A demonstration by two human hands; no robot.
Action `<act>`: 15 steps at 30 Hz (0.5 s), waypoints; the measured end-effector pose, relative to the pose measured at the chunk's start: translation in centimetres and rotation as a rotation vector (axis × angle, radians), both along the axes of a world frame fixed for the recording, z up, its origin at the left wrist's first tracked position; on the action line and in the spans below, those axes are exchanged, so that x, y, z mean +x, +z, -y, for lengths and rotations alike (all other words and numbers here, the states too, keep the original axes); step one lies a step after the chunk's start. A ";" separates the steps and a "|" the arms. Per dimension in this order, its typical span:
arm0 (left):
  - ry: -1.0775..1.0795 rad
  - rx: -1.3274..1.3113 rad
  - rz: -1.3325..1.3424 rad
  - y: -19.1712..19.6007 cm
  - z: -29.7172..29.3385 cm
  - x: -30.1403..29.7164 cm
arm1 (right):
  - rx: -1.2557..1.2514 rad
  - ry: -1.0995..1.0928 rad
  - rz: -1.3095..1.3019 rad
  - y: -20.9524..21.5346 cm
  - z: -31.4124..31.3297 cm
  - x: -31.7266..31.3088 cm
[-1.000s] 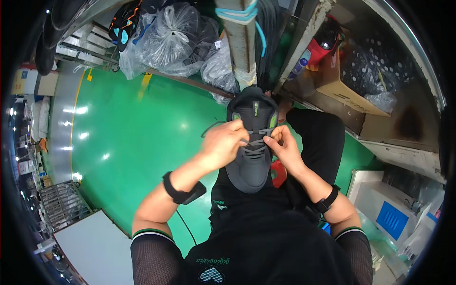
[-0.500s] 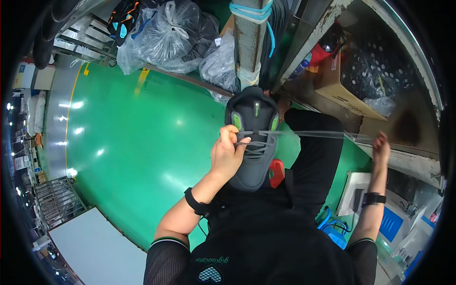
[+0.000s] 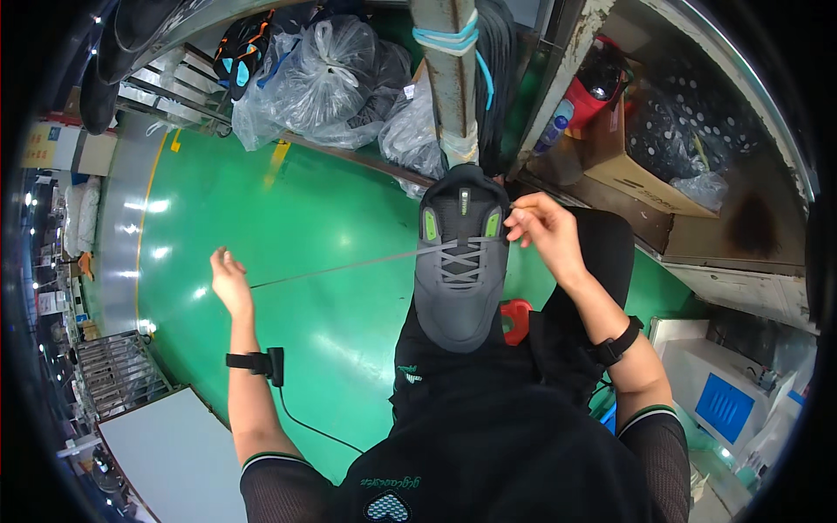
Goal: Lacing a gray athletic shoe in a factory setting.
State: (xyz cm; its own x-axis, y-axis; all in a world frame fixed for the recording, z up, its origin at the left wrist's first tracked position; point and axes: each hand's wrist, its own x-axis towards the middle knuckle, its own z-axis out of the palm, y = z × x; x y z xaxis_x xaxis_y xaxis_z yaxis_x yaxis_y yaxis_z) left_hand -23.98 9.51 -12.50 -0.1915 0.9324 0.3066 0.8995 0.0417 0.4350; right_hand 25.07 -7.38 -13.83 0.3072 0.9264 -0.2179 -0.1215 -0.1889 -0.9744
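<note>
Now: grey shoe (image 3: pixel 460 270) on my lap, toe toward me | lace (image 3: pixel 349 264) pulled taut leftward | left hand (image 3: pixel 230 281) grip pinching lace end, arm out over green floor (image 3: pixel 288 218) | right hand (image 3: pixel 545 228) grip pinching lace at shoe collar

Glossy green floor (image 3: pixel 288 227), clear plastic bags (image 3: pixel 323 78) of dark goods, cardboard box (image 3: pixel 649 179) at its edge
</note>
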 end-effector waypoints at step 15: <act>-1.258 -0.104 -0.082 2.1 11.2 24.9 | 0.158 0.196 0.554 1.3 4.3 -4.6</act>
